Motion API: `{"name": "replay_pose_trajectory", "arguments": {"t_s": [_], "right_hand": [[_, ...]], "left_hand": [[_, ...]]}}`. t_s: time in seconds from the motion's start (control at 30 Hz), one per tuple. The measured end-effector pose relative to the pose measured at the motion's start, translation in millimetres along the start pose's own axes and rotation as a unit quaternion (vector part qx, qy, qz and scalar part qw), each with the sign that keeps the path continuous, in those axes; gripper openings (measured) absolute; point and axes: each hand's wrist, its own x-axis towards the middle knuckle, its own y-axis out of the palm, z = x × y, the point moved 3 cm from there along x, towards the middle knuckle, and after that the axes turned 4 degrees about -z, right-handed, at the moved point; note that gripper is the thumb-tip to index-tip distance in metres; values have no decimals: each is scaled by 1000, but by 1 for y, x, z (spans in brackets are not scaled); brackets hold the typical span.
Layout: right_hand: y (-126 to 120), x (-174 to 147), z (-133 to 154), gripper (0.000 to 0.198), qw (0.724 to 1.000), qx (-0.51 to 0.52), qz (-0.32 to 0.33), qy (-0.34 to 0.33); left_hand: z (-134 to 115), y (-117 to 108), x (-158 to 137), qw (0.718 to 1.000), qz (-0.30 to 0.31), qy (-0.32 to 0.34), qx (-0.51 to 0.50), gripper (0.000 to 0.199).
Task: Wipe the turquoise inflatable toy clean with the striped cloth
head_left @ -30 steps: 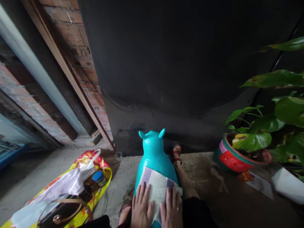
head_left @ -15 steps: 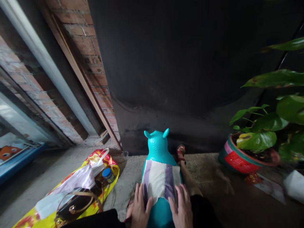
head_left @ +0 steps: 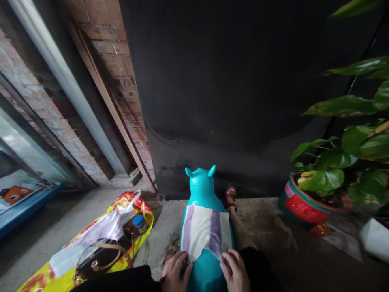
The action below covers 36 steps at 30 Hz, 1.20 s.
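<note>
A turquoise inflatable animal toy with two small ears or horns stands between my legs, its head pointing away from me. Across its back lies a white and purple striped towel, slightly wrinkled, its near edge bowed upward in the middle. My left hand has its fingers curled at the towel's near left corner. At the near right corner, my right hand pinches the cloth between thumb and fingers. Parts of both corners are hidden by the fingers.
On the left floor, a yellow and red bag lies under a dark handbag, white cloth and a blue-lidded jar. A potted plant stands right. A dark panel rises ahead; my sandalled foot is beside the toy.
Both hands have drawn back toward me and outward, from lying spread along the towel's sides to its near corners, with fingers now curled. The towel's near corners sit slightly lower.
</note>
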Motion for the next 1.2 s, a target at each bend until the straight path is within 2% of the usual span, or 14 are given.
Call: {"name": "replay_pose_trajectory", "arguments": {"t_s": [0.27, 0.37, 0.5, 0.6, 0.73, 0.93, 1.0, 1.07, 1.13, 1.2], "right_hand": [[-16, 23, 8, 31, 998, 18, -60, 31], [-28, 39, 18, 28, 998, 0, -56, 35], [-51, 69, 36, 27, 998, -20, -64, 5], [-66, 90, 45, 25, 998, -9, -66, -23], [-87, 115, 56, 23, 997, 12, -60, -44], [-120, 154, 71, 18, 997, 36, -38, -54], [-120, 168, 68, 21, 997, 46, -2, -55], [-109, 182, 60, 25, 996, 42, 56, -49], [-87, 196, 46, 30, 993, 22, 108, -37], [-60, 208, 29, 34, 993, -9, 121, -17]], "left_hand": [[4, -3, -2, 1000, -8, 3, -25, 46], [-4, -9, 2, 998, -39, -16, -41, 54], [-22, -23, 11, 994, -61, -49, -80, 56], [-42, -42, 20, 986, -64, -79, -132, 55], [-75, -80, 37, 974, -46, -119, -185, 49], [-122, -147, 74, 983, -21, -84, -159, 39], [-129, -157, 91, 989, -10, -68, -133, 36], [-128, -155, 110, 994, -1, -58, -93, 32], [-121, -141, 130, 998, 7, -52, -39, 28], [-112, -118, 148, 999, 6, -48, 6, 25]]}}
